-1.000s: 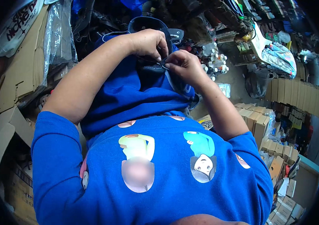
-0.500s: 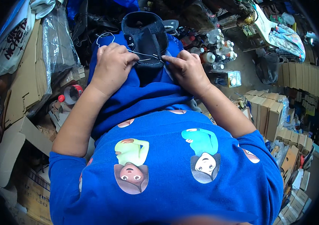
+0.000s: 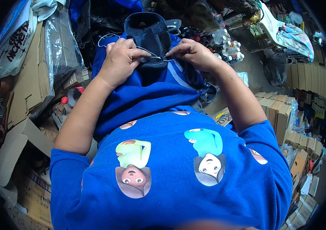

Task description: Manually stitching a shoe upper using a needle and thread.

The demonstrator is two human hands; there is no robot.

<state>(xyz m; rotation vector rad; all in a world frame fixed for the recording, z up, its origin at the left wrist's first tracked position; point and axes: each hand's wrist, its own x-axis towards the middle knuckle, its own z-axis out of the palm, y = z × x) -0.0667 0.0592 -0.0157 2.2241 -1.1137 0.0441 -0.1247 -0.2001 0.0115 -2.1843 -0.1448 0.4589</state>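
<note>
A black shoe (image 3: 158, 43) with a padded, rounded collar rests on my lap between my knees. A thin pale cord (image 3: 154, 56) runs across its near part, and a loose loop of it curves out to the left. My left hand (image 3: 121, 61) is closed, thumb and forefinger pinching the cord over the shoe's left side. My right hand (image 3: 193, 54) is closed too, its fingertips on the cord at the shoe's right edge. Between the two hands the cord crosses over itself. The fingers hide part of the cord.
Several plastic bottles (image 3: 230, 49) stand on the floor at the far right. Stacked cardboard pieces (image 3: 276, 109) lie to the right. At left are plastic-wrapped cardboard sheets (image 3: 29, 73), an open carton (image 3: 11, 153) and a red-capped bottle (image 3: 73, 96).
My right hand has moved up and a little right, drawing the cord out sideways. My left fingertips have shifted right over the shoe. The cord's crossing sits tighter.
</note>
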